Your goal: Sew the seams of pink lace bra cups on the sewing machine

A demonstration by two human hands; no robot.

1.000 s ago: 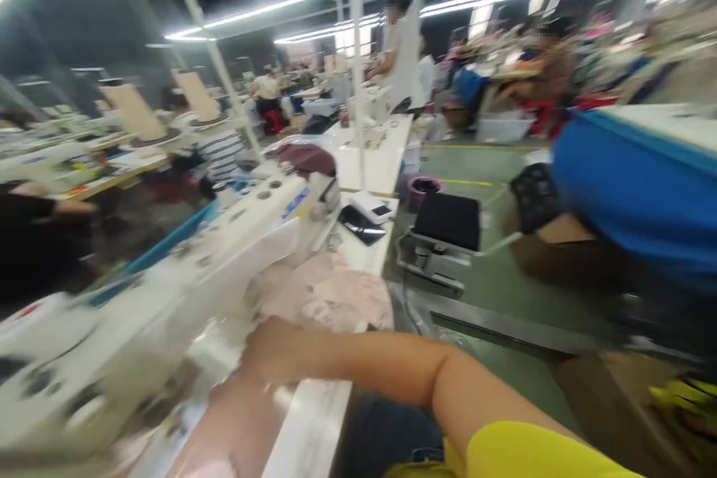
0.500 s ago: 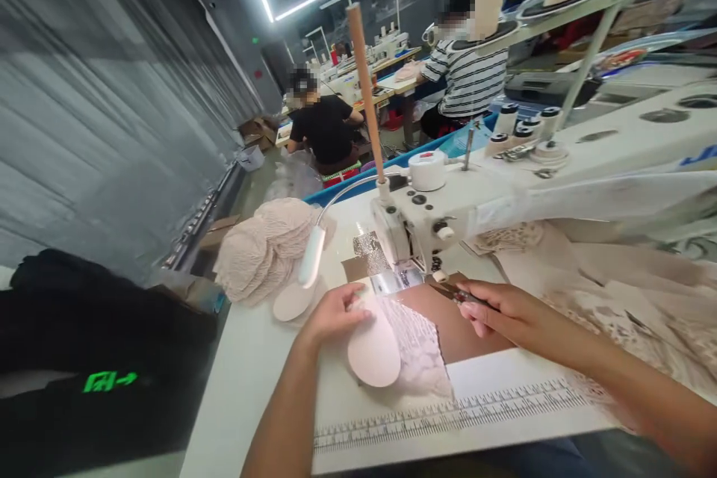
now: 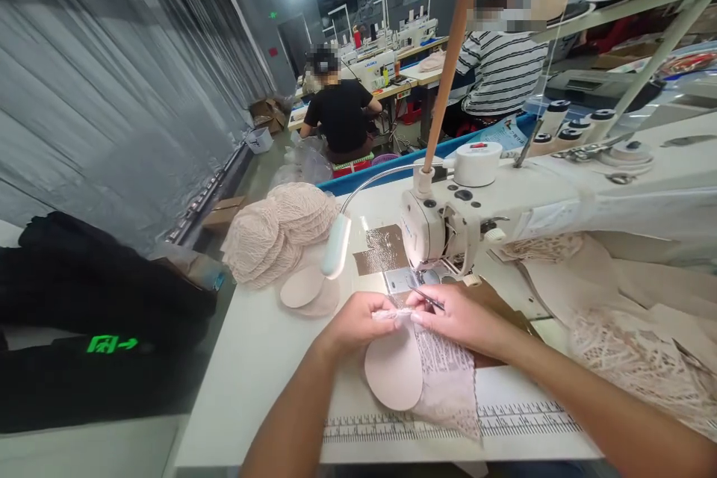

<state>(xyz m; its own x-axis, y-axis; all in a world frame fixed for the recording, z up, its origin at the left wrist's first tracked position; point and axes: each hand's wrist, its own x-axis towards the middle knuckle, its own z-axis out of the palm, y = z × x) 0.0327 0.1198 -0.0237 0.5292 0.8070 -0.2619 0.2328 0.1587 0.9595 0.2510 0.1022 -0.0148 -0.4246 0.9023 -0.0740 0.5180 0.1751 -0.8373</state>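
My left hand [image 3: 358,325] pinches the upper edge of a pale pink lace piece [image 3: 448,366] between thumb and fingers. Touching the same edge, my right hand [image 3: 456,321] has its thumb and fingertips closed on the lace and also holds small dark thread snips [image 3: 430,300], whose blades point up and left. A smooth oval pad [image 3: 393,375] lies beneath my left hand, beside the hanging lace. Just beyond my fingers stands the sewing machine's head [image 3: 423,231], above its metal needle plate [image 3: 400,280].
Stacked lace cups [image 3: 263,239] sit at the left, near another oval pad [image 3: 302,286] and a lamp [image 3: 337,245]. More lace fabric [image 3: 621,343] lies right. A printed ruler [image 3: 526,420] runs along the front edge. Two people [image 3: 341,116] sit ahead.
My right hand has moved left with the snips to meet my left hand at the lace edge. Both hands now pinch the lace. The camera view has shifted.
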